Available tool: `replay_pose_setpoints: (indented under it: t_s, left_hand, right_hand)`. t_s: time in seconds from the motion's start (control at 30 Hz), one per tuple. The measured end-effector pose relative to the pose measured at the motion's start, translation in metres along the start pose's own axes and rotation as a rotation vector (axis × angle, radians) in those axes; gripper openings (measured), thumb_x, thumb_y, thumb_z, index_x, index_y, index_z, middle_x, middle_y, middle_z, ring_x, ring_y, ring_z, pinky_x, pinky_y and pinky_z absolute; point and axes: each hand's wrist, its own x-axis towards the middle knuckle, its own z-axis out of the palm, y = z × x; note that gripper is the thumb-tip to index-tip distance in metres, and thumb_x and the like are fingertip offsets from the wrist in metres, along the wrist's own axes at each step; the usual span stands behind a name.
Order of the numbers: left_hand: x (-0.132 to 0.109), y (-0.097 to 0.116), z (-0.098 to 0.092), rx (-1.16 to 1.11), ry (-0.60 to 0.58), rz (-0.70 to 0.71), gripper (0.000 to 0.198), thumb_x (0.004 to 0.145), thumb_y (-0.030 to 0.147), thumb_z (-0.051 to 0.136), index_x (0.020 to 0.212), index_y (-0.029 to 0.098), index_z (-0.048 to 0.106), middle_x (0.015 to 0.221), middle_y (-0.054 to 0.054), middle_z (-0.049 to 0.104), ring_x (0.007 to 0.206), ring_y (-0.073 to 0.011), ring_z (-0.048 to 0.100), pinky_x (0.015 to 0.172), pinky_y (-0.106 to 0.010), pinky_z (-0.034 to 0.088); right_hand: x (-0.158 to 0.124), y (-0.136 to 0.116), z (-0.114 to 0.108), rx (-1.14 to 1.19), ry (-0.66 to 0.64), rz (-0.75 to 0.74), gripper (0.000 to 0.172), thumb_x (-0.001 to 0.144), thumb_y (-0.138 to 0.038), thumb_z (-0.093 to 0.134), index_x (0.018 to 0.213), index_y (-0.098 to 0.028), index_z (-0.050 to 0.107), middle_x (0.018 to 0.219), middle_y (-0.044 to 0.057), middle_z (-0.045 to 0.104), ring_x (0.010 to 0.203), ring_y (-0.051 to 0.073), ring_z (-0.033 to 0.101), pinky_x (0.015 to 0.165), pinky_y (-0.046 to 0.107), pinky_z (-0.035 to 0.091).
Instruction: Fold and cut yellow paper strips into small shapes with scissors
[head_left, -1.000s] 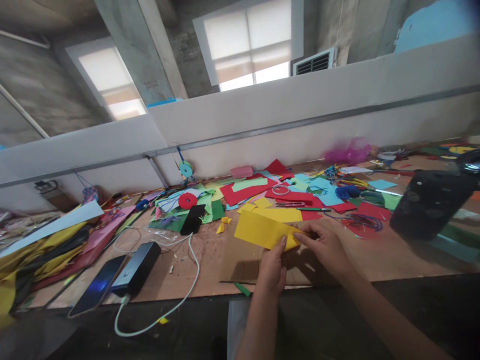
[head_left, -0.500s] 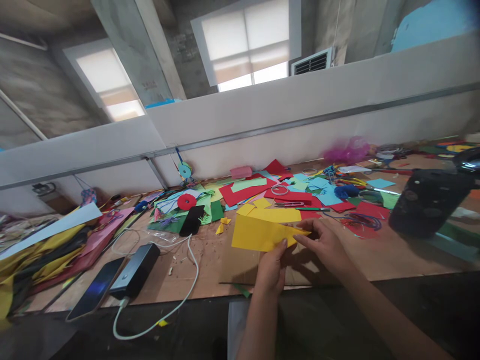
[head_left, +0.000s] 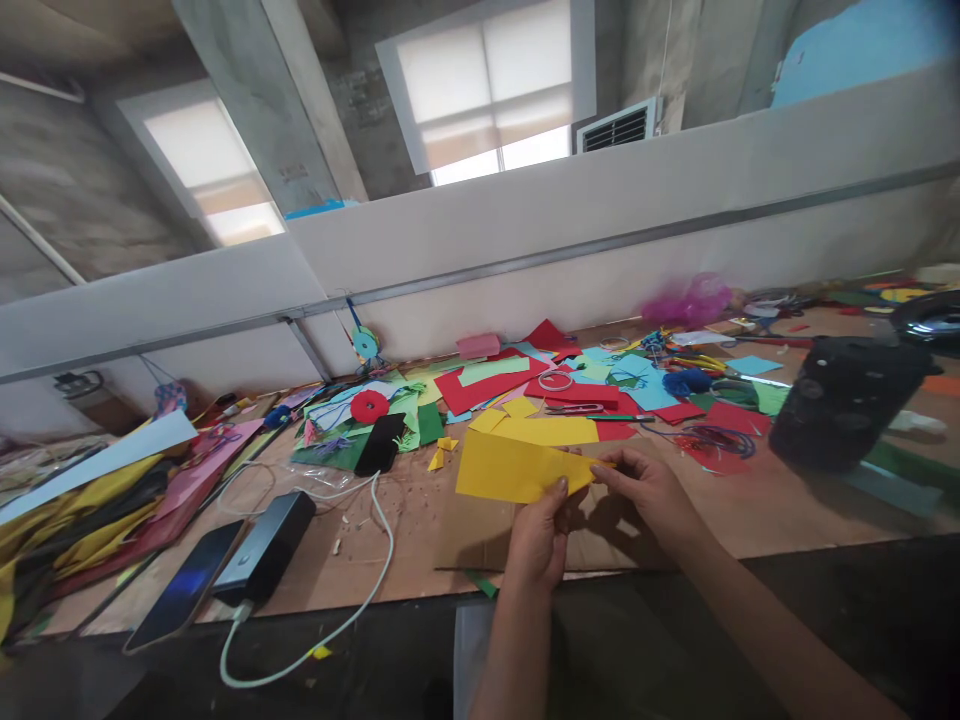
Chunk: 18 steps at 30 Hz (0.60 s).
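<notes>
A yellow sheet of paper (head_left: 502, 468) is held up over a piece of brown cardboard (head_left: 472, 535) near the table's front edge. My left hand (head_left: 546, 525) pinches its lower edge, thumb on the near face. At the narrow right end, my right hand (head_left: 637, 490) closes thumb and fingers on the paper, which looks folded to a point there. Just behind lie another yellow sheet (head_left: 555, 430) and small scissors or snips (head_left: 574, 408). Small yellow paper scraps (head_left: 442, 453) are left of the held sheet.
Coloured paper, such as a red sheet (head_left: 480, 385), covers the table's back. To the left are a black phone (head_left: 380, 443), a power bank (head_left: 266, 550) with a white cable (head_left: 386, 560), and another phone (head_left: 184, 585). A dark cylindrical container (head_left: 847, 405) stands at right.
The view has shifted slightly. Both hands keep hold of the yellow paper, and the right fingers have shifted a little along its pointed end.
</notes>
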Motion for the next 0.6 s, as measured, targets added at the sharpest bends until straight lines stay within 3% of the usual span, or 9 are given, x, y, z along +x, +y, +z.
replay_pose_setpoints:
  t_s: [0.6]
  left_hand:
    - [-0.0028, 0.0008, 0.0015, 0.055, -0.003, 0.004, 0.042, 0.068, 0.022, 0.081, 0.108, 0.018, 0.071, 0.119, -0.011, 0.069, 0.118, -0.0297, 0.060, 0.098, -0.039, 0.048]
  right_hand:
    - [0.0024, 0.0024, -0.0005, -0.034, 0.042, -0.014, 0.039, 0.072, -0.053, 0.076, 0.065, -0.019, 0.059, 0.059, -0.003, 0.057, 0.049, 0.011, 0.044, 0.047, 0.024, 0.032]
